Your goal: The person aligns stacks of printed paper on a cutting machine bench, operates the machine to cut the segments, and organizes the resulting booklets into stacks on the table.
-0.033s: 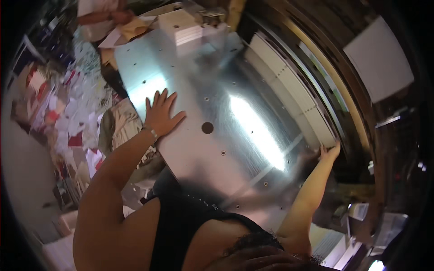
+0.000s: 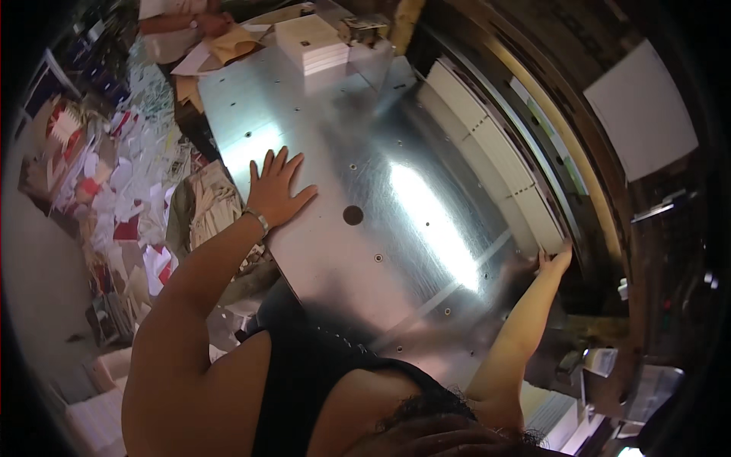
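Observation:
My left hand [image 2: 277,193] lies flat, fingers spread, on the pale left part of a shiny metal table [image 2: 335,259]. Nothing is in it. At the table's right side my right hand [image 2: 556,260] reaches the near end of a long row of white paper stacks [image 2: 499,167]. Its thumb and fingers sit around that end corner; part of the fingers is hidden. The row stands against a metal rail [image 2: 537,141] and shows dark marks on its side.
At the far edge sits a stack of white booklets [image 2: 308,44], beside a co-worker's hands [image 2: 217,24] over brown paper [image 2: 232,47]. Paper scraps [image 2: 126,198] cover the floor at left. A filled sack [image 2: 213,206] stands by the table's left edge. A round hole [image 2: 352,215] pierces the tabletop.
The view has shifted slightly. Both my hands keep their places on the table and at the paper row.

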Action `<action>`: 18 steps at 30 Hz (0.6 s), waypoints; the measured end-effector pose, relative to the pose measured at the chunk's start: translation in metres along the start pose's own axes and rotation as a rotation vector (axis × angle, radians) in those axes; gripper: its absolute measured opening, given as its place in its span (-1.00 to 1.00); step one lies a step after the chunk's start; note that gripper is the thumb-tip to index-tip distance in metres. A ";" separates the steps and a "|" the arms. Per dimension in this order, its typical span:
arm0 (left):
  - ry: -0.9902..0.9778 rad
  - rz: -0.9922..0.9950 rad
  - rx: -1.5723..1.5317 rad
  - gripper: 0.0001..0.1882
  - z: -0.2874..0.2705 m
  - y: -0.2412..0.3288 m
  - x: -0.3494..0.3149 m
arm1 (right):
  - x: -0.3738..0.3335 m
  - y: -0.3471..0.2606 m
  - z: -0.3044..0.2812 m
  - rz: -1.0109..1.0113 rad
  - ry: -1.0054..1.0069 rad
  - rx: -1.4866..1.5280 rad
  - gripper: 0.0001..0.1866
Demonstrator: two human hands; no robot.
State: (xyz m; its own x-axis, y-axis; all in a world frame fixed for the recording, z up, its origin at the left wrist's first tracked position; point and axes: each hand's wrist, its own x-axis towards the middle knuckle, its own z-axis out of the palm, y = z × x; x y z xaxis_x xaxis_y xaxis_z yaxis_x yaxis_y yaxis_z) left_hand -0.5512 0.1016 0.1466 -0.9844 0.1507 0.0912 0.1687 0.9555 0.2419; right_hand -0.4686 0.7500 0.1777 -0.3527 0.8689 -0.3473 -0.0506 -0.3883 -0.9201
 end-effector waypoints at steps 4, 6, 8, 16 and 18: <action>-0.017 -0.041 0.008 -0.21 -0.004 -0.008 -0.009 | 0.009 0.007 0.015 -0.005 -0.003 -0.110 -0.31; -0.008 -0.039 -0.042 -0.17 -0.003 -0.010 -0.008 | 0.018 0.010 0.012 -0.054 0.074 -0.151 -0.34; -0.007 -0.028 -0.043 -0.17 0.001 -0.009 -0.008 | 0.012 0.009 -0.004 -0.029 0.030 -0.169 -0.39; 0.015 0.010 -0.078 -0.20 0.012 -0.011 0.006 | -0.103 0.042 -0.075 -0.071 0.001 -0.087 -0.55; 0.022 0.027 -0.093 -0.22 0.012 -0.019 0.007 | -0.155 0.051 -0.089 -0.101 0.081 -0.145 -0.58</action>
State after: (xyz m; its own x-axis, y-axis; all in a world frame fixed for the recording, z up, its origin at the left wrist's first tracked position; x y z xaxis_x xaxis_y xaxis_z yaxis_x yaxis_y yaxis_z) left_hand -0.5620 0.0876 0.1309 -0.9782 0.1698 0.1198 0.2004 0.9233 0.3275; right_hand -0.3330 0.6229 0.1687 -0.2764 0.9253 -0.2598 0.0549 -0.2547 -0.9655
